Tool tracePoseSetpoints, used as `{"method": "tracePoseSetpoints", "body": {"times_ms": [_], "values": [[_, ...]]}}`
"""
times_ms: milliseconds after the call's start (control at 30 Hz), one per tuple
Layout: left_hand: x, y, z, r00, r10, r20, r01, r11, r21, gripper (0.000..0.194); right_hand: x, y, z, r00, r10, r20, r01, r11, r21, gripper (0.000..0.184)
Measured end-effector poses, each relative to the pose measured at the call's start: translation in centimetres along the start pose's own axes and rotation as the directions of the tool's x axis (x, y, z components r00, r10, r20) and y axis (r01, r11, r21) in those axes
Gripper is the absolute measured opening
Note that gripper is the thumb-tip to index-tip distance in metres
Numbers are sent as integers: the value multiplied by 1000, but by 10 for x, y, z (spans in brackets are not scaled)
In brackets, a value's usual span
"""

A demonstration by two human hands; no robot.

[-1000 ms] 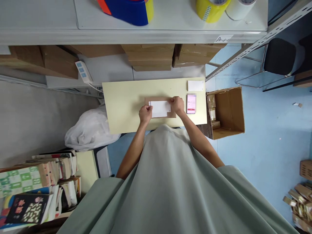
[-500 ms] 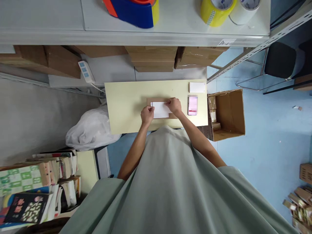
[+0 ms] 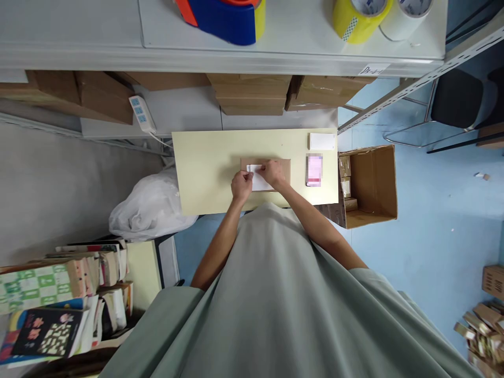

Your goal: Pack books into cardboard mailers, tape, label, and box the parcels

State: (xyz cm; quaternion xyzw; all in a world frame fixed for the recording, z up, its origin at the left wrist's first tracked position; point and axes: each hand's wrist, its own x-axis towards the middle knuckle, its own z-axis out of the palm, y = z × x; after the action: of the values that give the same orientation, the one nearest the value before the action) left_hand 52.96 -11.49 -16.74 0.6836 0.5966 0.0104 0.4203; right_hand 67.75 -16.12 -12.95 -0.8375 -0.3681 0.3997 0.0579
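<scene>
A flat brown cardboard parcel (image 3: 285,169) lies on the pale yellow table (image 3: 205,168), with a white paper label (image 3: 259,184) over its left and middle part. At the label's left edge, the fingers of my left hand (image 3: 241,186) are pinched together on the paper. My right hand (image 3: 273,174) reaches across the label from the right, its thumb and fingertips pinched on its upper part. Whether the label is stuck down under the fingers cannot be made out. Right of the hands lies a phone (image 3: 314,169) with a pink screen, below a white stack of labels or a white box (image 3: 322,141).
An open cardboard box (image 3: 374,184) holding small parcels stands against the table's right end. A white plastic bag (image 3: 151,207) bulges at the left. Above are a shelf (image 3: 291,58) with tape rolls (image 3: 356,23), a tape dispenser (image 3: 224,21) and a power strip (image 3: 142,113).
My right hand has moved left across the label, uncovering the parcel's right part. My left hand stays at the label's left edge. The whole view has shifted slightly.
</scene>
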Motion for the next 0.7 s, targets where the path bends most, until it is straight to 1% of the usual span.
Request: {"method": "tracePoseSetpoints", "body": {"times_ms": [133,200,267,367,500,600,700], "values": [[-3,2,1,1000,24,-18,-24,1000,18,15,2,-13,-1,999,1,-45,-2,1000,-17,25],[-3,2,0,1000,26,-11,-26,999,20,14,-2,-13,0,1000,-15,-18,15,999,-28,21],[-3,2,-1,1000,24,2,-24,999,22,13,-8,-11,-1,998,-44,39,45,999,-30,14],[-4,1,-1,999,33,15,-34,999,25,13,-12,-8,-2,994,-63,86,66,997,-31,22],[-6,1,0,996,87,-1,-87,995,37,13,-10,-11,-2,998,-19,53,23,998,-58,15],[-7,1,-1,992,126,5,-126,990,64,13,-6,-16,-3,1000,14,26,-13,998,-66,19],[-4,-1,-5,990,132,55,-136,989,64,8,-1,-20,-7,998,61,1,-61,996,-60,22]]}}
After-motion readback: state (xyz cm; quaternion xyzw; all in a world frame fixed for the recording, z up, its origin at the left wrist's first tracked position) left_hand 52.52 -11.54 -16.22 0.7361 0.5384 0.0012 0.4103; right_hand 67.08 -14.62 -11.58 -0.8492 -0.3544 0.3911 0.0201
